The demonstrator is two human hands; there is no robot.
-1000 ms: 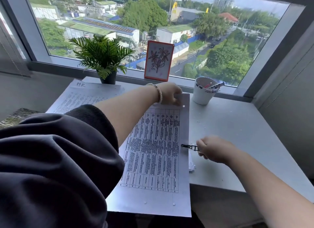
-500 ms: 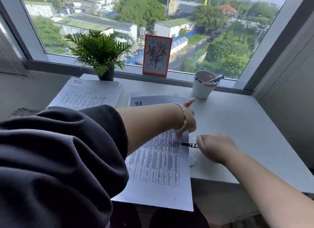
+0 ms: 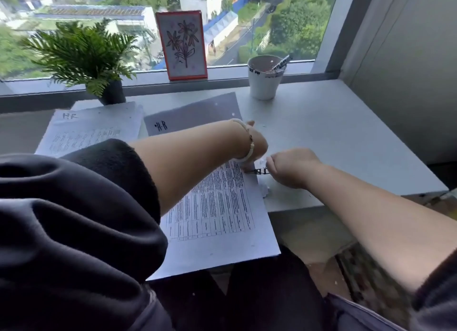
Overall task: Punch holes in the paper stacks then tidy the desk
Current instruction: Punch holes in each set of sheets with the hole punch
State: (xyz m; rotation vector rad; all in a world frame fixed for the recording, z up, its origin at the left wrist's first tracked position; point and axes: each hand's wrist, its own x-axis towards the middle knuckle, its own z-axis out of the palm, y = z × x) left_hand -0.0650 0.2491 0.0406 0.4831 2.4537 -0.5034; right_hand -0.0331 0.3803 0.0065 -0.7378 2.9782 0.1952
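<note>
A printed paper stack [image 3: 217, 217] lies on the grey desk [image 3: 333, 138] and hangs over its near edge. My right hand [image 3: 291, 167] grips a small metal hole punch [image 3: 258, 170] at the stack's right edge. My left hand [image 3: 257, 143] reaches across just beyond the punch and rests on the stack's right edge; its fingers are hidden behind the wrist. A second sheet marked "H.R" [image 3: 193, 118] shows under the front stack. Another stack marked "H.R" [image 3: 94, 130] lies at the left.
A potted fern [image 3: 81, 59] and a red-framed flower picture [image 3: 181, 45] stand by the window. A white cup [image 3: 264, 80] holding pens sits at the back right. Paper scraps [image 3: 264, 190] lie beside the stack. A wall bounds the desk on the right.
My left hand has come back from the stack's far edge to the right edge beside the punch. The front stack has slid toward me, uncovering the sheet beneath. My right hand stayed put.
</note>
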